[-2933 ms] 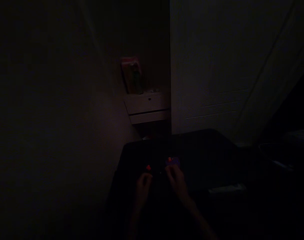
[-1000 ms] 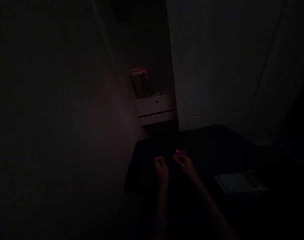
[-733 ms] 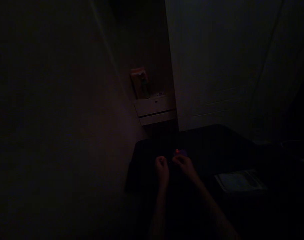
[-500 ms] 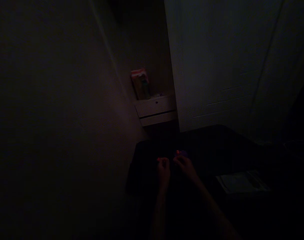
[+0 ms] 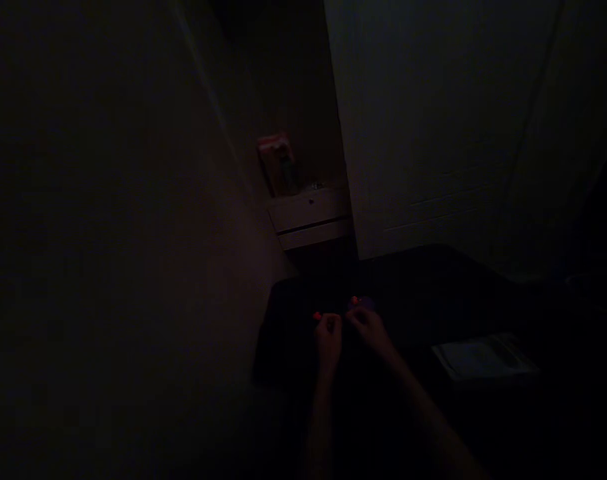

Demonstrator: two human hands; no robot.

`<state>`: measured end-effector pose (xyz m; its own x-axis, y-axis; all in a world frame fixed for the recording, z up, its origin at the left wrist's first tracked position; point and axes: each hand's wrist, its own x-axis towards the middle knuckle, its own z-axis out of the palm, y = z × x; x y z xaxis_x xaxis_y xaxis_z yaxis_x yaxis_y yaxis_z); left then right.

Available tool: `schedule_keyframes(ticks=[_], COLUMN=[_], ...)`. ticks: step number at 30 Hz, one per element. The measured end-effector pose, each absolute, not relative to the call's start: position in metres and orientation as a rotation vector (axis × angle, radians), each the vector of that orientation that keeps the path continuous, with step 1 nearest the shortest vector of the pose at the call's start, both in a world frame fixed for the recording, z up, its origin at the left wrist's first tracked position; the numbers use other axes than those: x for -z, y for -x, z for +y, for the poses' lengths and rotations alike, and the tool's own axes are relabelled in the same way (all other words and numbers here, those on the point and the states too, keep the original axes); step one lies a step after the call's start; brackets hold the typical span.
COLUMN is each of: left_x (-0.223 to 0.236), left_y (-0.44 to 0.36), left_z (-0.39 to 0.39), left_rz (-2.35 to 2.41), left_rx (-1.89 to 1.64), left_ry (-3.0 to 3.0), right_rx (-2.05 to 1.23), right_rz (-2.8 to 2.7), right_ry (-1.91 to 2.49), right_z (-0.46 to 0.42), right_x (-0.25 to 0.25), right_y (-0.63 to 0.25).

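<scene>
In very dim light both hands are over a dark table (image 5: pixel 408 287). My left hand (image 5: pixel 328 333) is closed in a pinch; what its fingers hold is too dark to make out. A small red-orange piece (image 5: pixel 317 315) shows just beyond its fingers, on the left. Close by on the right, my right hand (image 5: pixel 368 327) is also closed, thumb and fingertips together, on something I cannot make out. A round purple thing (image 5: pixel 367 303) lies just past its fingers, with another small red-orange piece (image 5: pixel 354 301) at its left side.
Papers or a booklet (image 5: pixel 483 359) lie to the right of my right forearm. Behind the table stand a pale drawer unit (image 5: pixel 310 212), bearing a red-topped packet (image 5: pixel 276 163), and a large pale door panel (image 5: pixel 433 133). A wall (image 5: pixel 183 233) runs along the left.
My left hand has shifted slightly right, closer to my right hand, and the red-orange piece beside it has come into sight. My right hand stays almost still. The view has tilted a little.
</scene>
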<state>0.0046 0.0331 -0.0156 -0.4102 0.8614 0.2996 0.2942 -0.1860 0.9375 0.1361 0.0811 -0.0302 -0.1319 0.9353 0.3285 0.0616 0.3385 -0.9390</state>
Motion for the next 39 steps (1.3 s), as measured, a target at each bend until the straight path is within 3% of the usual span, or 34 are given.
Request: schedule_keyframes(ticks=[39], left_x=[0.008], left_y=[-0.005], left_z=[0.029], left_rz=[1.679], left_rx=[-1.564], left_ry=[-1.398], right_rx=[-0.975], right_rz=[-1.507], right_ry=[0.923], right_z=[0.073], right_x=[0.017], right_y=[-0.134])
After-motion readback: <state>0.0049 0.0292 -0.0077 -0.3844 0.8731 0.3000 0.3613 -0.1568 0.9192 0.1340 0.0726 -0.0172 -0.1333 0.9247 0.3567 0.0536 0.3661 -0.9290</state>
